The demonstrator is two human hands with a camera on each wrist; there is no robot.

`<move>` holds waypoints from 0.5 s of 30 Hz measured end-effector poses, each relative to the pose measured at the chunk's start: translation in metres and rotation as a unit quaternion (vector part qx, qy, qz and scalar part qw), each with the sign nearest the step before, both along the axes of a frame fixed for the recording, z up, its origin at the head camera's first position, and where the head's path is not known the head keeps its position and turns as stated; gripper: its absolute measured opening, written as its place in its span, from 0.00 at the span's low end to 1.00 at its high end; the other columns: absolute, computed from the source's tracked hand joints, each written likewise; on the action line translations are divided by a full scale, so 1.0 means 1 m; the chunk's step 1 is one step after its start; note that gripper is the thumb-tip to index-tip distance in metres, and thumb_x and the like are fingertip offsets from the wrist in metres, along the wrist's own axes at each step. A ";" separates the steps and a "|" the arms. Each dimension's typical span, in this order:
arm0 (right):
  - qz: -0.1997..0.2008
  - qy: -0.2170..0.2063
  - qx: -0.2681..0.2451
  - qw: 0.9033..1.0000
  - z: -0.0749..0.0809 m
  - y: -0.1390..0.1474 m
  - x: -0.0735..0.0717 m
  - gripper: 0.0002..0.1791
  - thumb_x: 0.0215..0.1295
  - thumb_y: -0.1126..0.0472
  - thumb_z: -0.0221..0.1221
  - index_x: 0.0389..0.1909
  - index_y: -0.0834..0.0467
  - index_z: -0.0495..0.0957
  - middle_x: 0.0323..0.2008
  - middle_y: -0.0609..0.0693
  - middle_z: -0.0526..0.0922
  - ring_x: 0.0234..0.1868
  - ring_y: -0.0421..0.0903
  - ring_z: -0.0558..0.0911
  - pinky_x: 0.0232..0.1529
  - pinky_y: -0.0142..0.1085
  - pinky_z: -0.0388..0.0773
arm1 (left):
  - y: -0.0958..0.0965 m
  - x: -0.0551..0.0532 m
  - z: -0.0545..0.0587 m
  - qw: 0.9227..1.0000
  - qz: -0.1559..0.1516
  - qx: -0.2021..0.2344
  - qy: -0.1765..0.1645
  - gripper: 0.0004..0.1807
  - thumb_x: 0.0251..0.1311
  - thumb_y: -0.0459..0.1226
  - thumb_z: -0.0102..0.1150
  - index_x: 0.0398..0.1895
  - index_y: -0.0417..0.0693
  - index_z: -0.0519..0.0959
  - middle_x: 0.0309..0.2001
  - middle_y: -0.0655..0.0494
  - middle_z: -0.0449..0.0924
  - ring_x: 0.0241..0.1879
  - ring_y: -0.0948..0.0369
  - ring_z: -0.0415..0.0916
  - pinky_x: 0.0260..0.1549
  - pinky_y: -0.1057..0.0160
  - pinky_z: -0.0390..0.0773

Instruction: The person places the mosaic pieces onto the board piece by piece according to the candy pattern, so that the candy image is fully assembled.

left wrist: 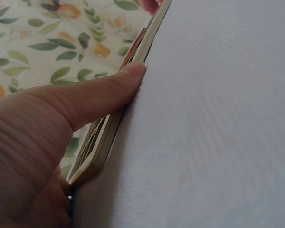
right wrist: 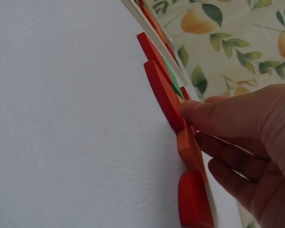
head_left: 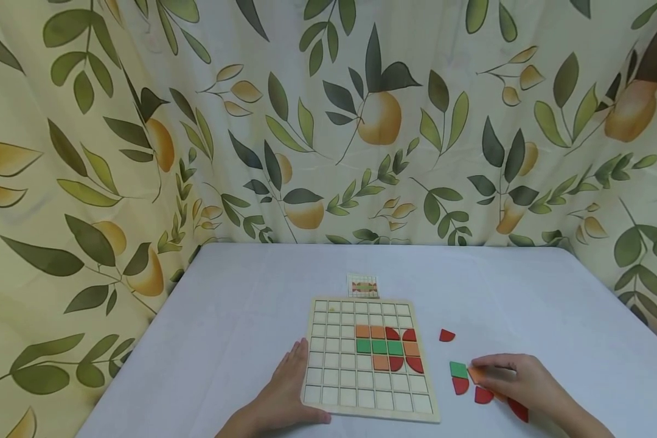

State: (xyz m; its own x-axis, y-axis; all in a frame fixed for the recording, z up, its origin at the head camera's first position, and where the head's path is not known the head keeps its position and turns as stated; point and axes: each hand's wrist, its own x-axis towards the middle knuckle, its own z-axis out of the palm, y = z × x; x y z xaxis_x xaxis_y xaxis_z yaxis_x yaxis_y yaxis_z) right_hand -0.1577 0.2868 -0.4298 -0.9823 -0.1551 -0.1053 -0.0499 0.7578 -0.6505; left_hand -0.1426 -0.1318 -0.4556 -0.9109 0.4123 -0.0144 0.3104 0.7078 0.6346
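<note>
A square wooden grid board (head_left: 339, 380) lies on the table. Orange squares, green squares (head_left: 379, 347) and red quarter-circle tiles sit in cells at its middle and right. My left hand (head_left: 285, 389) rests at the board's near left corner, with straight fingers along the left edge and the thumb (left wrist: 109, 92) along the near edge. To the board's right, my right hand (head_left: 520, 380) pinches an orange square tile (head_left: 475, 373) between thumb and forefinger, low over the loose pieces. Next to it lie a green square (head_left: 458, 370) and a red quarter-circle tile (head_left: 460, 385).
More loose tiles lie under and near the right hand: an orange one (right wrist: 190, 147) and red ones (head_left: 483, 395). A single red tile (head_left: 446, 335) lies farther back. Behind the board is a small pattern card (head_left: 364, 286). A leaf-and-fruit printed curtain (head_left: 339, 182) hangs behind the white-covered table (head_left: 224, 316).
</note>
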 end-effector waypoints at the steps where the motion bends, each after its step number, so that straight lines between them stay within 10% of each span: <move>1: 0.001 0.005 0.002 1.000 -0.001 0.000 0.000 0.23 0.48 0.57 0.68 0.45 0.63 0.81 0.42 0.54 0.82 0.46 0.53 0.77 0.40 0.41 0.79 | 0.000 0.000 0.000 1.000 -0.001 0.000 0.002 0.73 0.30 0.67 0.66 0.69 0.31 0.39 0.71 0.39 0.38 0.69 0.49 0.33 0.64 0.47 0.39; 15: 0.018 0.010 -0.007 1.000 -0.004 0.004 0.000 0.23 0.50 0.56 0.68 0.47 0.62 0.80 0.43 0.54 0.81 0.47 0.53 0.76 0.41 0.40 0.78 | 0.000 -0.001 -0.001 1.000 -0.002 0.003 0.003 0.73 0.30 0.67 0.65 0.69 0.31 0.39 0.70 0.37 0.38 0.69 0.47 0.34 0.63 0.45 0.40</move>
